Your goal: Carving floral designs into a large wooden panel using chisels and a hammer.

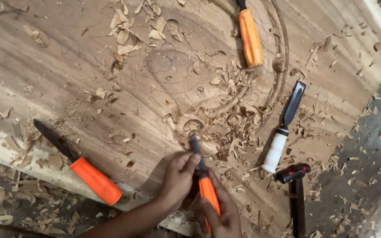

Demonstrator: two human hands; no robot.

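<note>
A large wooden panel [111, 101] with carved curved grooves fills the view. My right hand [222, 216] grips the orange handle of a chisel [208, 191] near the bottom middle. My left hand [179, 176] pinches the chisel's dark blade, whose tip [194, 140] rests on the wood beside a small carved curl. Wood shavings [225, 123] lie thick around the tip.
An orange-handled chisel [94, 180] lies at the lower left, another [250, 37] at the top. A white-handled chisel [278, 147] lies to the right, with a dark hammer [294, 176] below it. The panel's edge runs down the right side, with grey floor [367, 158] beyond.
</note>
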